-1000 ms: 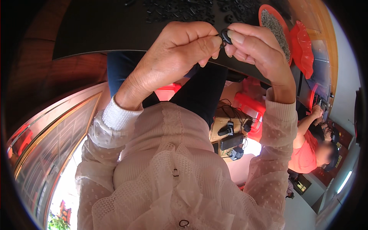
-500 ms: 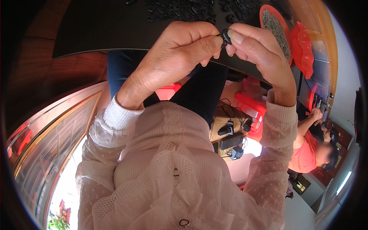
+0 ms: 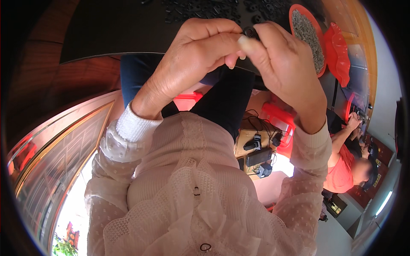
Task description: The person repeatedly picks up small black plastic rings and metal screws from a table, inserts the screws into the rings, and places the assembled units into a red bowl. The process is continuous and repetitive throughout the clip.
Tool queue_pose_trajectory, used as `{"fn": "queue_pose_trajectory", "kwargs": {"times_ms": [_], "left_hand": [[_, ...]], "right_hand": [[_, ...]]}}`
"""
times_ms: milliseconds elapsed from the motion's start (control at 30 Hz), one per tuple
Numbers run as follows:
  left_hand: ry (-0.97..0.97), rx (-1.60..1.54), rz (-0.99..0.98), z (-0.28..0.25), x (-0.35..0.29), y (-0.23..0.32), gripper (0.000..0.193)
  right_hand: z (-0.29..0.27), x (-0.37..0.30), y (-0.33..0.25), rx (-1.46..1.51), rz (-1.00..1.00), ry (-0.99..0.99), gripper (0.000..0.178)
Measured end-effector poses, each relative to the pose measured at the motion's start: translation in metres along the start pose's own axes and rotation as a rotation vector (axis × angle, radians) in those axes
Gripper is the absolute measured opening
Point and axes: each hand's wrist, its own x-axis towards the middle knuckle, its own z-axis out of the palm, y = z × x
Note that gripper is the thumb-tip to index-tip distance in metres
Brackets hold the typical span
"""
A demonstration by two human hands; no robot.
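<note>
Both my hands meet over the front edge of a black table (image 3: 111, 34). Between their fingertips is a small rounded black part (image 3: 250, 32), mostly covered by the fingers, so its exact kind does not show. My left hand (image 3: 205, 49) pinches it from the left, fingers curled under. My right hand (image 3: 284, 57) closes round it from the right, its thumb laid across toward the left thumb. Many similar small black parts (image 3: 200, 10) lie spread on the table beyond my hands.
Right of my hands stands a red bowl (image 3: 323, 64) full of small grey metal pieces (image 3: 307, 36), beside a wavy-rimmed red dish (image 3: 337, 55). Below the table edge are a red stool (image 3: 279, 117) and a box with cables and chargers (image 3: 256, 145). Another person (image 3: 341, 168) sits at far right.
My right hand has turned, its thumb swinging over toward the left thumb. The black part is now more hidden between the fingers. My left hand has barely moved.
</note>
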Motion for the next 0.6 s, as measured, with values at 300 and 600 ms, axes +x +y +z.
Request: {"fn": "queue_pose_trajectory", "kwargs": {"times_ms": [300,600], "left_hand": [[0.019,0.039,0.000,0.0005,0.0012,0.0001,0.021],[0.036,0.023,-0.021,0.0055,0.0022,0.0040,0.022]], "right_hand": [[0.0091,-0.0012,-0.0001,-0.183,-0.117,0.086,0.041],[0.0041,-0.0027,-0.0008,-0.152,-0.147,0.054,0.033]]}}
